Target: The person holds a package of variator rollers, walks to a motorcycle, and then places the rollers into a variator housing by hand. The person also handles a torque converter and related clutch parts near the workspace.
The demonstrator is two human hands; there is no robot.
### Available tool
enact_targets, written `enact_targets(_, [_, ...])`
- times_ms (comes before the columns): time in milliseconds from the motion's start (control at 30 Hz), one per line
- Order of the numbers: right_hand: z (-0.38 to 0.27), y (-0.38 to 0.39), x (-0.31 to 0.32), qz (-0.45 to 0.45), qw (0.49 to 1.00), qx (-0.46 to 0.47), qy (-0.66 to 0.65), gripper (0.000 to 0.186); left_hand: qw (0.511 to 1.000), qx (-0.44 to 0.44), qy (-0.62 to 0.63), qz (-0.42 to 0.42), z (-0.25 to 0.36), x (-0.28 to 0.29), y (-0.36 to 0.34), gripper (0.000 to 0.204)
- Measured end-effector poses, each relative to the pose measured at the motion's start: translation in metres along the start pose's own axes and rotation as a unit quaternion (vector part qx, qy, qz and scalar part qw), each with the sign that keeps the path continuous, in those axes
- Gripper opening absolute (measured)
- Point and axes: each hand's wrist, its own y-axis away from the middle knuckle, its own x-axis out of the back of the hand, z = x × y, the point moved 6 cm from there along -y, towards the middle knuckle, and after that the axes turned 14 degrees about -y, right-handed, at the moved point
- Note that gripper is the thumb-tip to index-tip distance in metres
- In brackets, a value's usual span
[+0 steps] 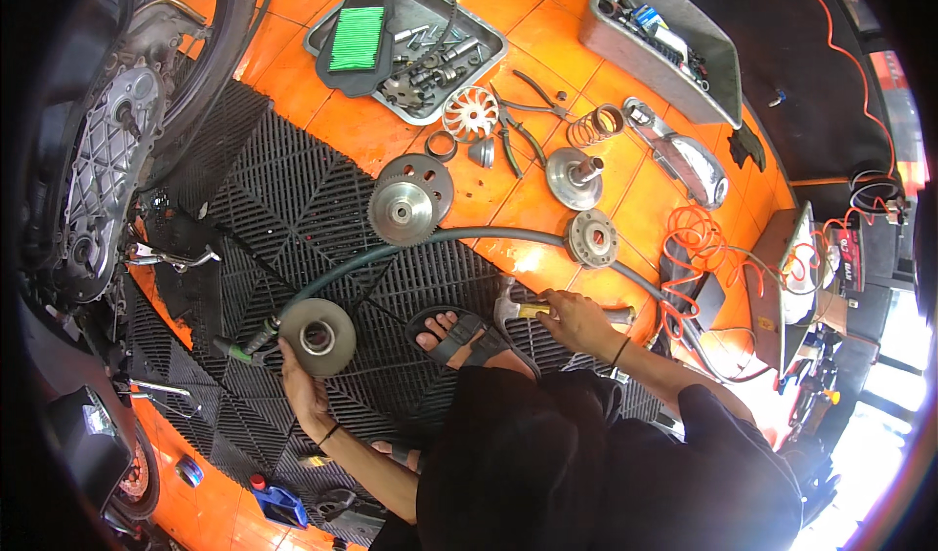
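Note:
My left hand (304,395) is closed on the lower left edge of a round metal pulley disc (335,358) with a raised ring in its middle. It is over the black slatted mat (283,180). A hammer (532,310) with a yellow and black handle is beside my sandalled foot (469,341). My right hand (578,322) has its fingers around that handle, and the hammer head points left. Farther off are a toothed metal disc (403,211), a pulley half with a shaft (572,182) and a round flange with holes (592,237).
A dark hose (469,233) curves across mat and orange tiles. Pliers (523,146), a coil spring (596,126) and a fan wheel (470,113) lie near a metal tray (430,116) of parts. A grey bin (674,92) stands far right; a scooter's engine case (112,146) is at left.

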Motion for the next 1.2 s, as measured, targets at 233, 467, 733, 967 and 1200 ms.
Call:
enact_targets(233, [0.012, -0.015, 0.024, 0.070, 0.988, -0.072, -0.115, 0.023, 0.933, -0.054, -0.354, 0.024, -0.018, 0.027, -0.018, 0.060])
enact_targets(467, [0.062, -0.060, 0.101, 0.328, 0.933, 0.001, -0.147, 0.034, 0.898, -0.053, -0.436, -0.027, -0.011, 0.020, -0.015, 0.057])
enact_targets(733, [0.079, -0.149, 0.132, 0.367, 0.924, 0.105, -0.032, 0.073, 0.904, -0.120, -0.409, 0.011, 0.013, 0.026, -0.009, 0.052])
enact_targets(967, [0.082, -0.224, 0.141, 0.312, 0.942, 0.117, 0.023, 0.068, 0.870, -0.200, -0.448, 0.045, 0.030, 0.027, 0.004, 0.051])
enact_targets(1200, [0.016, -0.255, 0.154, 0.291, 0.945, 0.114, 0.091, 0.064, 0.919, -0.142, -0.360, 0.073, -0.002, 0.031, 0.037, 0.062])
